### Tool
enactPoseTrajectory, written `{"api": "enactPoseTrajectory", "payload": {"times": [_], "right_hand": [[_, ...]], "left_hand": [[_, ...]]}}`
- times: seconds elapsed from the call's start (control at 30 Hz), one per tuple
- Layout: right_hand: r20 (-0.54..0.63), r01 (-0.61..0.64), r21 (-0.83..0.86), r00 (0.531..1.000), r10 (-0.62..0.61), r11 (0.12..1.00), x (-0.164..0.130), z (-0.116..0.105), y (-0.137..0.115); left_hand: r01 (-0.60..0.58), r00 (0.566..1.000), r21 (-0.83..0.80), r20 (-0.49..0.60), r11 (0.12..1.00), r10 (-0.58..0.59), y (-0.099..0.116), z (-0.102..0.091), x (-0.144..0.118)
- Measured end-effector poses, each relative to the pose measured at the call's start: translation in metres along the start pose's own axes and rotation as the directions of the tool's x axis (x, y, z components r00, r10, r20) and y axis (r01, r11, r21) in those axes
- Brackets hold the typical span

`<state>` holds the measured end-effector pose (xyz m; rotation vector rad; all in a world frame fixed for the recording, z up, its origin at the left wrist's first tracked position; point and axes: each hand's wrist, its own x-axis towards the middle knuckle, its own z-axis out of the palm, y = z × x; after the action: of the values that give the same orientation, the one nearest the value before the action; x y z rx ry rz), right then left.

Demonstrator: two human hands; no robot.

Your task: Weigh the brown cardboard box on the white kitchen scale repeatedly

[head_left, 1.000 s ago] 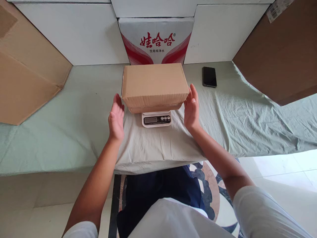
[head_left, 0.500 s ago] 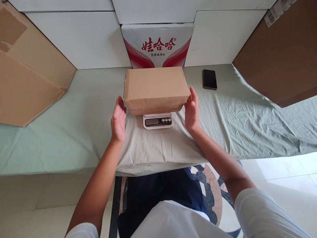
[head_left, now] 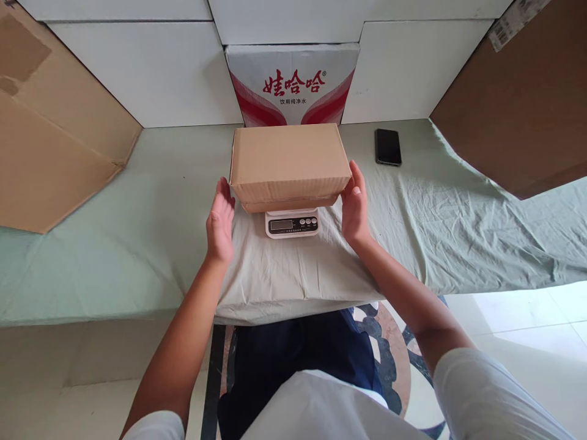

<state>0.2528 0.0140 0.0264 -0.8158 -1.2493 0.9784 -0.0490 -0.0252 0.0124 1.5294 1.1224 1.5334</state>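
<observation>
A pale green cloth (head_left: 160, 244) spreads over the whole work surface, wrinkled toward the right and hanging over the front edge. A large tan cardboard box (head_left: 55, 146) stands at the far left, with a darker patch near its upper part, and a large brown cardboard box (head_left: 513, 104) stands at the far right, a barcode label near its top. White panels (head_left: 137, 73) line the back. Against them, in the middle, stands a silver-white and red drinking-water carton (head_left: 293, 82) with red Chinese lettering. Just in front of it is a closed, plain brown cardboard box (head_left: 288, 159), its long side running left to right; it sits over a small scale, overhanging that on both sides and hiding the weighing platform. The person's hands flank this box. The left hand (head_left: 221, 223) is open and nearly flat, fingers together and palm turned toward the box's left side, holding nothing; whether its fingertips touch the cardboard cannot be told. The right hand (head_left: 354, 205) is at the box's front right corner, loosely open with fingers slightly bent and partly hidden by the edge; contact is hard to judge. Between the hands, the front of the white digital scale (head_left: 292, 224) shows a dark control strip. A black smartphone (head_left: 387, 147) lies on the cloth to the right, apart from the box. Smallest are the scale's grey display (head_left: 281, 225) and three round buttons (head_left: 308, 222).
</observation>
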Motion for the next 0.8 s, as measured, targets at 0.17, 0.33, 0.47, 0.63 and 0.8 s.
{"api": "enactPoseTrajectory", "payload": {"times": [0.17, 0.33, 0.47, 0.63, 0.8], "right_hand": [[0.013, 0.002, -0.016, 1.0, -0.002, 1.0, 0.0, -0.001, 0.001], [0.001, -0.019, -0.006, 1.0, 0.019, 1.0, 0.001, 0.0, 0.001], [-0.008, -0.012, -0.003, 1.0, 0.012, 1.0, 0.002, 0.0, 0.002], [0.012, -0.012, -0.044, 1.0, 0.013, 0.999, 0.0, 0.002, -0.001], [0.024, -0.041, -0.045, 0.999, 0.042, 0.998, 0.0, 0.004, 0.002]], "left_hand": [[0.004, 1.0, 0.038, 0.011, 0.999, -0.005, 0.002, 0.0, 0.0], [-0.014, 1.0, -0.002, 0.019, 1.0, 0.014, 0.001, 0.0, -0.001], [0.001, 1.0, -0.015, 0.026, 1.0, -0.001, 0.0, 0.0, -0.003], [0.014, 1.0, -0.053, 0.011, 0.998, -0.014, 0.007, 0.007, -0.004], [0.051, 0.999, -0.099, -0.001, 0.994, -0.052, 0.012, 0.013, -0.006]]}}
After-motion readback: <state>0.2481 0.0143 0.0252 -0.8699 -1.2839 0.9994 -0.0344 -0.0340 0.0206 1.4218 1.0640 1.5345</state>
